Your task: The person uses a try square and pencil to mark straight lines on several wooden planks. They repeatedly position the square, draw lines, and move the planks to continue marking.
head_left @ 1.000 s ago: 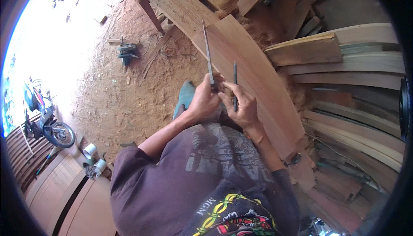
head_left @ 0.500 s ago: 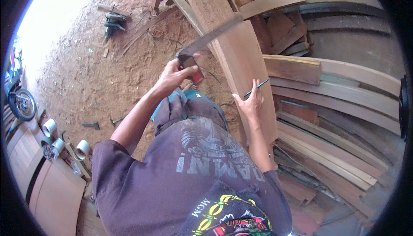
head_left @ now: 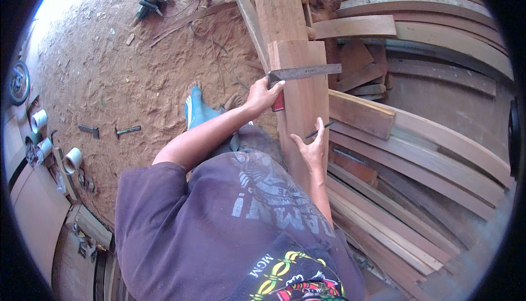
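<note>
A try square (head_left: pixel 309 72) with a metal blade and a dark and red handle is in my left hand (head_left: pixel 262 96). Its blade lies across a pale wooden board (head_left: pixel 293 123), close to the far end, and its handle sits along the board's left edge. My fingers and thumb are closed round the handle. Over the nearer part of the board is my right hand (head_left: pixel 312 150), thumb spread out. A thin dark pencil (head_left: pixel 319 130) is held between its fingers and points out to the right.
A longer plank (head_left: pixel 276 10) extends away beneath the board's far end. Stacked timber (head_left: pixel 416 120) fills the right side. On the dusty ground at left lie a power tool (head_left: pixel 150 2) with a cord, a hammer (head_left: pixel 129 131) and another tool (head_left: pixel 89 131). White cylinders (head_left: pixel 72 160) stand farther left.
My left hand has brought the square rightward and down from the air onto the board. My right hand has shifted slightly, still with the pencil. The whole view has turned a little.
</note>
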`<control>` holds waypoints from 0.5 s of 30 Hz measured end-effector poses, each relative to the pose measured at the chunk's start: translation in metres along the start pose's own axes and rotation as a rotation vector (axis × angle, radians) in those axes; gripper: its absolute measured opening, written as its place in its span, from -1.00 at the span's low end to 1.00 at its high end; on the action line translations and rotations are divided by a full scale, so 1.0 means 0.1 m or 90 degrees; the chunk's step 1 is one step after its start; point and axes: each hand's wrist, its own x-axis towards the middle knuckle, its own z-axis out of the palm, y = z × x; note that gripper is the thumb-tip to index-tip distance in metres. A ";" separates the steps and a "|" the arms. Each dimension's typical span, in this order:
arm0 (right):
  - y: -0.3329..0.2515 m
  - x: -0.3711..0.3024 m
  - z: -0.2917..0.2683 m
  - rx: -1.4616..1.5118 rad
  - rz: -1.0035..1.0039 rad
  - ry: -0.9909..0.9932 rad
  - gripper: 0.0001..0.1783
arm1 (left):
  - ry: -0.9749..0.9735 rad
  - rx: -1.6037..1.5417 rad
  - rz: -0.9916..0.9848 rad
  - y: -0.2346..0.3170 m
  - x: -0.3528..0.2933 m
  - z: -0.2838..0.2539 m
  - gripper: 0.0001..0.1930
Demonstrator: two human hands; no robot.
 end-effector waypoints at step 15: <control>-0.10 0.38 -0.12 0.207 0.009 0.029 -0.58 | 0.114 0.046 0.075 0.02 -0.05 0.07 -0.55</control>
